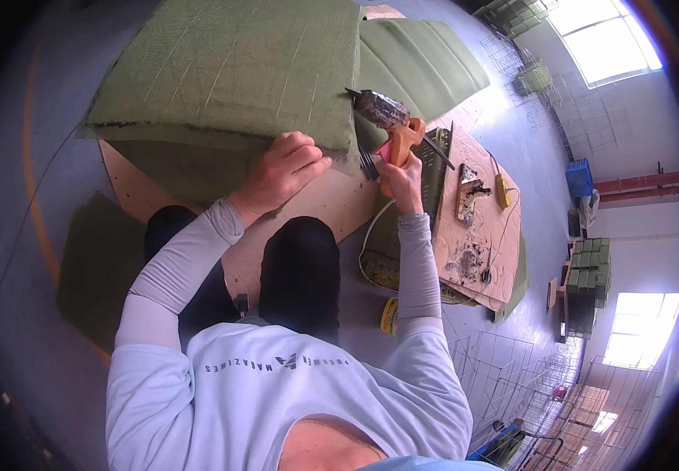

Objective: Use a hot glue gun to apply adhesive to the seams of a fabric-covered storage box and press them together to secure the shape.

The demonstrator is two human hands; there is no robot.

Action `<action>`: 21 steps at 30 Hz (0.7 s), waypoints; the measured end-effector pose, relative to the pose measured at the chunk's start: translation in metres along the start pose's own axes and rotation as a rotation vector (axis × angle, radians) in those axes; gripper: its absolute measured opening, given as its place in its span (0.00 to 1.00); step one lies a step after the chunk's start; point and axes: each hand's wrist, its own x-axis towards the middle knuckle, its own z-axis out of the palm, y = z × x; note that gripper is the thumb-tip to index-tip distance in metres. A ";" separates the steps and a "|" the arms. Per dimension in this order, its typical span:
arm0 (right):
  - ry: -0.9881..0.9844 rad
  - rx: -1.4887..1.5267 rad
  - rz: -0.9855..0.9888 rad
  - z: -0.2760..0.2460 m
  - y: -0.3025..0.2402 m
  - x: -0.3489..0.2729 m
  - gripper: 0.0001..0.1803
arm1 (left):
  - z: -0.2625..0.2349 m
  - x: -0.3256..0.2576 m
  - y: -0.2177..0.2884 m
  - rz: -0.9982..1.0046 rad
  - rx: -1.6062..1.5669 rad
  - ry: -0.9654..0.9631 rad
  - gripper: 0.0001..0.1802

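Grey floor (pixel 73 63) around; green sheet (pixel 229 71), 11 o'clock, probably light, bendable, best taken by its near edge (pixel 182 132), where left hand (pixel 291 166) curls, grip unclear; right hand (pixel 404 180) grips gun (pixel 402 141), 1 o'clock, by its handle: likely rigid, nozzle (pixel 352 93) possibly hot.

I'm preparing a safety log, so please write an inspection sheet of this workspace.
Surface: tan board under the green sheet; right-hand board black-smeared.
Job's things: orange glue gun; green sheet with pale lines.
Clutter: black-smeared block on the right-hand board; yellow container.
Hands: left hand at the sheet's near edge, grip unclear; right hand grips the gun.
Cables: white cord below the gun.
Surroundings: wire racks, stacked green pieces, blue crate.
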 end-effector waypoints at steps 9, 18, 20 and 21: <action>-0.056 -0.009 -0.055 -0.020 0.018 -0.066 0.12 | 0.001 0.002 0.003 -0.006 -0.012 0.030 0.12; -0.046 0.065 0.005 -0.015 0.006 -0.091 0.12 | -0.001 0.001 0.003 -0.016 -0.009 0.020 0.12; -0.063 0.046 -0.007 -0.016 0.006 -0.088 0.12 | -0.001 0.001 0.003 -0.012 -0.004 0.022 0.12; -0.061 0.047 -0.009 -0.017 0.008 -0.085 0.12 | -0.001 0.002 0.003 -0.003 0.003 0.018 0.11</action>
